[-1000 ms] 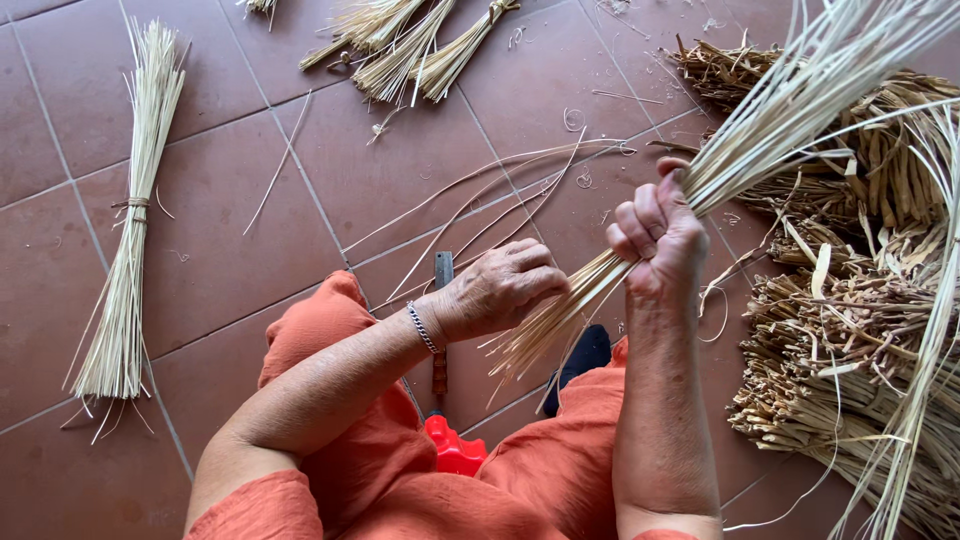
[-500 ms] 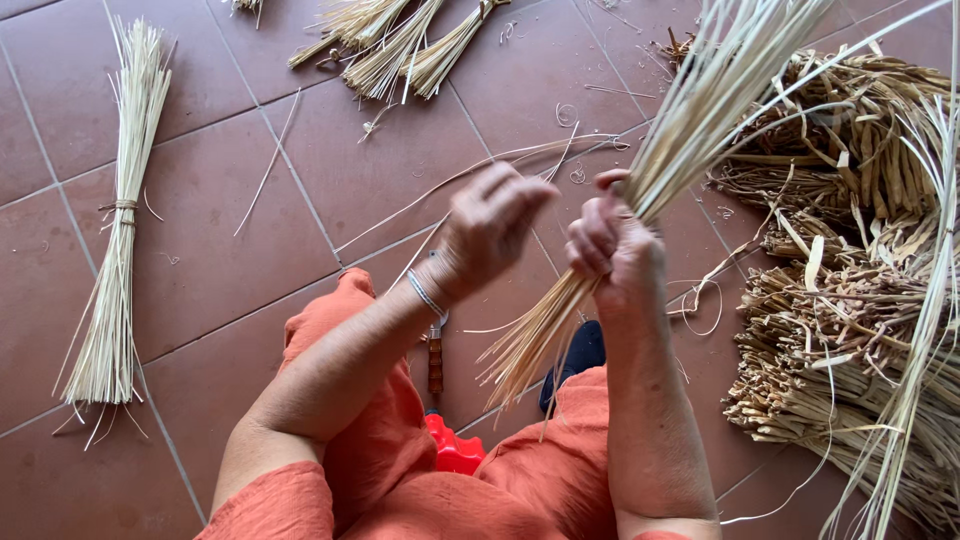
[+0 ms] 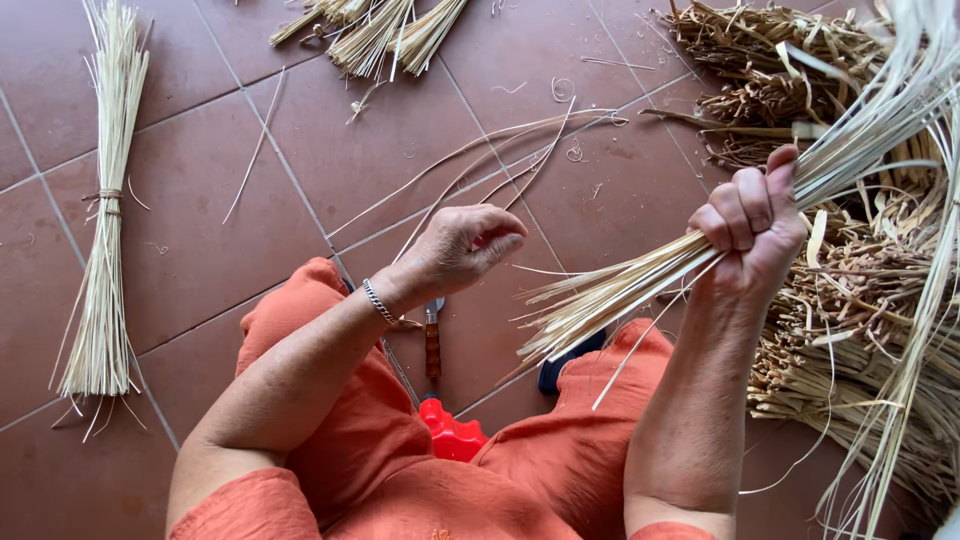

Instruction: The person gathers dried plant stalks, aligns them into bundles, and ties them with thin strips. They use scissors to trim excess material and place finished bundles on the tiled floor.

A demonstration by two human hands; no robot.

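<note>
My right hand [image 3: 752, 222] is closed around a thick bundle of pale straw stalks [image 3: 640, 285], whose cut ends fan out to the lower left while the long ends run up to the top right corner. My left hand [image 3: 468, 244] hovers to the left of the bundle, fingers loosely curled, holding nothing, with a silver bracelet [image 3: 380, 302] on the wrist. Below it a small wooden-handled knife [image 3: 432, 340] lies on the floor tiles, next to a red plastic object [image 3: 452, 434] between my orange-clad knees.
A tied straw bundle [image 3: 104, 210] lies on the reddish tile floor [image 3: 210, 220] at the left. More tied bundles [image 3: 378, 30] lie at the top. A big heap of darker, tangled straw waste [image 3: 860, 300] fills the right side. A few loose stalks [image 3: 480, 160] lie across the middle tiles.
My left hand has let go of the bundle and drawn away to the left. My right hand has swung the bundle to the right, and its stalks now lie flatter.
</note>
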